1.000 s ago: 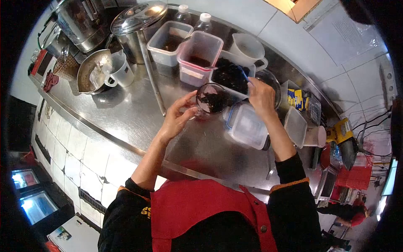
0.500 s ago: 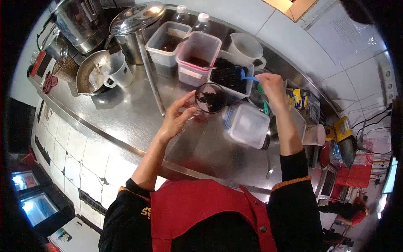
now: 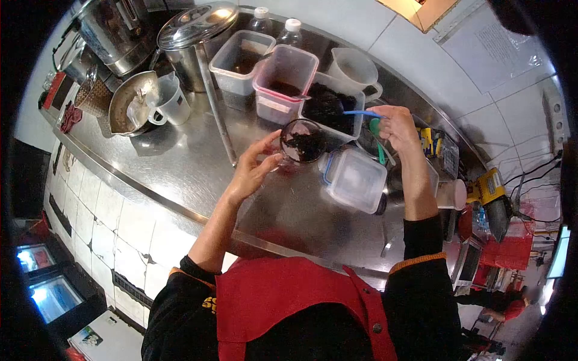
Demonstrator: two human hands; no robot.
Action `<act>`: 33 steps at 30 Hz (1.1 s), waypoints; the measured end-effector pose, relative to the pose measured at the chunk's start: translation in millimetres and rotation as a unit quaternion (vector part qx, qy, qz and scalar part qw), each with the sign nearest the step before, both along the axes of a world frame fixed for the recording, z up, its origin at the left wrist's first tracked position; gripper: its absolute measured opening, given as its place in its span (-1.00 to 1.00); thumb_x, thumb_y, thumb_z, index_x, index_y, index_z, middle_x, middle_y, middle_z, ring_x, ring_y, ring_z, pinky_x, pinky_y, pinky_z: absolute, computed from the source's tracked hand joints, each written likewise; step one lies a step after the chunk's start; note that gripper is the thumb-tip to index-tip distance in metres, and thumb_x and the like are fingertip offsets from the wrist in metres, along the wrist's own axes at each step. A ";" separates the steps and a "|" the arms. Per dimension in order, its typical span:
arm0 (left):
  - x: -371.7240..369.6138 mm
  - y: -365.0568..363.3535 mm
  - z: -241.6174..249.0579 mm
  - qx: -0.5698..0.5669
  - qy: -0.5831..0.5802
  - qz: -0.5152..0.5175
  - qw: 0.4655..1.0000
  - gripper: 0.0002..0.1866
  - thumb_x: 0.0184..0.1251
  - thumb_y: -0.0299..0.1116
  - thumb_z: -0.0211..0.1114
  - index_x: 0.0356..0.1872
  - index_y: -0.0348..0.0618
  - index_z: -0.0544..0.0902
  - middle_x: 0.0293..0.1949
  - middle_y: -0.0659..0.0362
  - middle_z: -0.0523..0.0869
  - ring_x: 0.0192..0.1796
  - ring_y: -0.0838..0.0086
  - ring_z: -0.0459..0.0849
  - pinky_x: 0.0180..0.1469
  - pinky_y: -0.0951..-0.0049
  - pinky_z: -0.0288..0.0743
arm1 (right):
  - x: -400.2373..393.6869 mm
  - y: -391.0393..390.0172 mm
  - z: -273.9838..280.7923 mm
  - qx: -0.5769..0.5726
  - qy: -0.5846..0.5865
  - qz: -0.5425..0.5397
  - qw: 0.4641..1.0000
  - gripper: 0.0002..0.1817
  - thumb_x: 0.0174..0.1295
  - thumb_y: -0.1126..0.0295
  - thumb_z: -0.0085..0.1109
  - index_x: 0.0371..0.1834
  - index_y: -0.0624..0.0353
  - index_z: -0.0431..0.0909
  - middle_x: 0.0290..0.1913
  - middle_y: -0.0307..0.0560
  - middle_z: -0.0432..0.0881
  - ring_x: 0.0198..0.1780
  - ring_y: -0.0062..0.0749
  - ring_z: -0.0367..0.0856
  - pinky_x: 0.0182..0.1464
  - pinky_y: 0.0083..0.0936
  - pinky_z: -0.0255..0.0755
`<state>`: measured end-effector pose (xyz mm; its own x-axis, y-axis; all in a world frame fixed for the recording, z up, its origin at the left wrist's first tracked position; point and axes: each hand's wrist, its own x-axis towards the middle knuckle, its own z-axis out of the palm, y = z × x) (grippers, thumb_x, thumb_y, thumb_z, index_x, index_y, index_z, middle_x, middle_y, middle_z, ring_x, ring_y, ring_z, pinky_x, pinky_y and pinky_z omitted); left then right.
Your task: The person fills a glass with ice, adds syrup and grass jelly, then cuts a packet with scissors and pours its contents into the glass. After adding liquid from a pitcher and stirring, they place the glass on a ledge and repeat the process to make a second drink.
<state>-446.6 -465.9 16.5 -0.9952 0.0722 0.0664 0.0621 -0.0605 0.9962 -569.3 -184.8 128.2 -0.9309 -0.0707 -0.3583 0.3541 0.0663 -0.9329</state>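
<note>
My left hand [image 3: 256, 165] is closed around a clear cup [image 3: 301, 157] with some dark pieces at its bottom. The cup is tilted so that its mouth faces me. In my right hand [image 3: 397, 126] is the blue handle of a spoon [image 3: 363, 112]. Its far end is sunk in the dark, jelly-like food [image 3: 328, 105] inside a clear plastic tub [image 3: 356, 127], so the bowl of the spoon is hidden. Left of that tub stands a pinkish tub [image 3: 277, 107] of dark liquid with a metal spoon handle at its rim.
A closed clear container [image 3: 359, 180] lies right of the cup. Behind are another clear tub [image 3: 235, 78], a plastic jug [image 3: 354, 66] and a lidded steel pot [image 3: 197, 27]. At left stand a white measuring jug [image 3: 170, 102] and a pan [image 3: 129, 108]. A person [image 3: 512, 307] is at far right.
My right hand has shifted slightly down, and the spoon's blue end has sunk from sight into the dark food. My left hand and the cup have barely moved.
</note>
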 end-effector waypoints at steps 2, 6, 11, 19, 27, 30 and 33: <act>0.8 -0.1 3.3 0.008 -0.012 -0.005 1.000 -0.50 0.17 -0.39 0.23 0.18 0.01 0.39 -0.14 0.17 0.49 -0.09 0.51 0.47 -0.07 0.52 0.41 | -1.4 3.9 4.6 -0.010 0.007 0.011 1.000 -0.82 0.07 0.43 0.07 -0.38 0.34 0.59 -0.79 -0.46 0.17 -0.77 -0.76 0.04 -0.69 -0.70 -0.14; 2.3 1.2 8.1 0.018 -0.018 -0.001 1.000 -0.50 0.18 -0.38 0.23 0.18 0.01 0.39 -0.14 0.17 0.48 -0.07 0.50 0.46 -0.06 0.50 0.43 | 12.6 -3.1 28.2 -0.020 0.051 0.022 0.998 -0.85 0.07 0.43 0.11 -0.40 0.31 0.58 -0.75 -0.45 0.19 -0.77 -0.77 0.05 -0.73 -0.75 -0.14; 1.3 -0.2 1.8 0.012 -0.010 0.000 1.000 -0.51 0.18 -0.37 0.22 0.18 0.01 0.39 -0.13 0.16 0.48 -0.07 0.50 0.46 -0.07 0.51 0.45 | 51.1 -17.8 48.0 -0.037 0.093 0.052 0.994 -0.82 0.14 0.40 0.09 -0.32 0.31 0.58 -0.71 -0.46 0.23 -0.73 -0.80 0.09 -0.70 -0.77 -0.12; 0.8 -0.1 2.9 0.014 0.000 -0.012 1.000 -0.52 0.21 -0.40 0.18 0.19 -0.04 0.37 -0.10 0.15 0.52 -0.09 0.52 0.48 -0.06 0.51 0.43 | 109.9 -35.4 -2.2 0.133 0.218 0.058 0.965 -0.81 0.19 0.38 0.08 -0.19 0.20 0.57 -0.59 -0.41 0.39 -0.58 -0.77 0.29 -0.54 -0.79 0.17; 2.4 1.1 8.6 0.050 -0.007 -0.023 0.998 -0.52 0.21 -0.42 0.18 0.19 -0.05 0.37 -0.13 0.16 0.52 -0.10 0.55 0.47 -0.08 0.54 0.43 | 126.6 -40.7 -12.1 0.329 0.537 0.108 0.769 -0.68 0.01 0.61 0.17 -0.11 0.20 0.52 -0.45 -0.07 0.53 -0.56 -0.43 0.39 -0.51 -0.55 0.29; 1.9 1.0 4.2 0.036 -0.004 -0.011 0.999 -0.53 0.21 -0.42 0.18 0.19 -0.04 0.38 -0.14 0.15 0.52 -0.11 0.54 0.48 -0.08 0.54 0.43 | 131.0 -42.2 -9.5 0.353 0.567 0.109 0.736 -0.62 -0.07 0.64 0.18 -0.10 0.22 0.52 -0.49 -0.08 0.49 -0.55 -0.38 0.36 -0.52 -0.49 0.27; 1.5 -0.3 0.1 0.021 -0.002 -0.008 1.000 -0.52 0.21 -0.42 0.18 0.19 -0.02 0.38 -0.13 0.15 0.51 -0.10 0.53 0.48 -0.07 0.53 0.43 | 128.4 -42.0 -16.1 0.378 0.575 0.118 0.716 -0.74 0.06 0.58 0.13 -0.13 0.24 0.52 -0.56 -0.08 0.40 -0.55 -0.38 0.38 -0.50 -0.50 0.27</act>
